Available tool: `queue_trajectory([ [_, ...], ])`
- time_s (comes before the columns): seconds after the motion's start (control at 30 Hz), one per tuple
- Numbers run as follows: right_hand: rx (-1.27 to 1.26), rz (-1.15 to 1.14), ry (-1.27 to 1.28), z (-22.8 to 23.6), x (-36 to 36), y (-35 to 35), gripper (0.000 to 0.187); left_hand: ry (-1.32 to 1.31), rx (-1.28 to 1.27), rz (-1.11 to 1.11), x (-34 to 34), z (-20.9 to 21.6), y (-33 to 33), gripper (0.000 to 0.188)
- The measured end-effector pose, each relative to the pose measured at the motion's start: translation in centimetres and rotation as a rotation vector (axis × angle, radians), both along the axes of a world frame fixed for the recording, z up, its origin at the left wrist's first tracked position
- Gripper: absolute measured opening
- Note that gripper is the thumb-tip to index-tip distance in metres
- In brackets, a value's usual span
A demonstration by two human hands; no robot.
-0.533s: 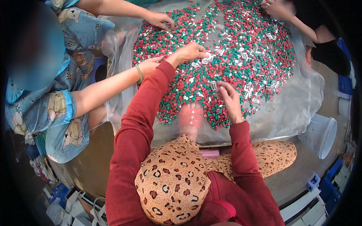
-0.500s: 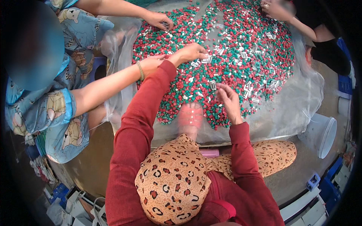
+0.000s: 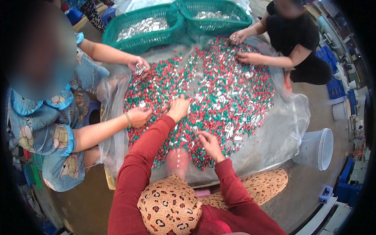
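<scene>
Three people sit round a heap of red, green and white beads (image 3: 219, 98) spread on a clear plastic sheet (image 3: 282, 133) on the floor; at the left, a person in a blue printed top (image 3: 47, 129) has one hand (image 3: 139, 116) at the heap's near edge and another (image 3: 138, 65) closed on silvery pieces; the wearer's left hand (image 3: 178, 108), in a red sleeve (image 3: 141, 164), lies palm down on the beads, fingers curled loosely, gripping nothing that shows; the right hand (image 3: 209, 144) rests open-fingered on the beads near the lower edge; two green baskets (image 3: 172, 23) of silvery pieces stand beyond the heap; at the right, a person in black (image 3: 301, 43) picks with both hands; a white bucket (image 3: 319, 149) lies beside the sheet.
</scene>
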State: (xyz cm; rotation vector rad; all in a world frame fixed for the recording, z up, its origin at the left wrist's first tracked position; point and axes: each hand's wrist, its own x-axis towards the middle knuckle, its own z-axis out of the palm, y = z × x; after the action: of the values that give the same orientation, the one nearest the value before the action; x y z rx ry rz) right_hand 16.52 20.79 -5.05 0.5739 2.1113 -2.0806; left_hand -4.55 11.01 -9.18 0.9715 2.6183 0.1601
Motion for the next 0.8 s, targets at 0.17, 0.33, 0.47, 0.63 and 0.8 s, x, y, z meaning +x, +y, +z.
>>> queue_trajectory([
  [0.17, -0.37, -0.153, -0.01, 1.3, 0.1, 0.0, 0.028, -0.21, 0.272, 0.068, -0.3, 3.9, -1.5, 0.032],
  [0.33, -1.305, -0.872, -0.104, -1.0, -0.4, 1.0, 0.03, -0.589, 0.487, -0.203, 3.0, 8.3, -0.8, 0.035],
  [0.47, -1.367, -0.815, -0.117, -1.2, -1.3, 0.0, 0.03, -0.346, 0.506, -0.366, 6.8, 9.9, -1.0, 0.039],
  [0.63, -1.404, -0.819, -0.141, -1.3, -3.5, -0.3, 0.028, -0.327, 0.717, 0.092, 6.5, 9.8, -4.2, 0.035],
  [0.8, 0.285, -0.079, 0.215, 4.4, -13.1, 4.7, 0.018, -0.464, 0.7, 0.221, 6.7, 10.4, -9.4, 0.026],
])
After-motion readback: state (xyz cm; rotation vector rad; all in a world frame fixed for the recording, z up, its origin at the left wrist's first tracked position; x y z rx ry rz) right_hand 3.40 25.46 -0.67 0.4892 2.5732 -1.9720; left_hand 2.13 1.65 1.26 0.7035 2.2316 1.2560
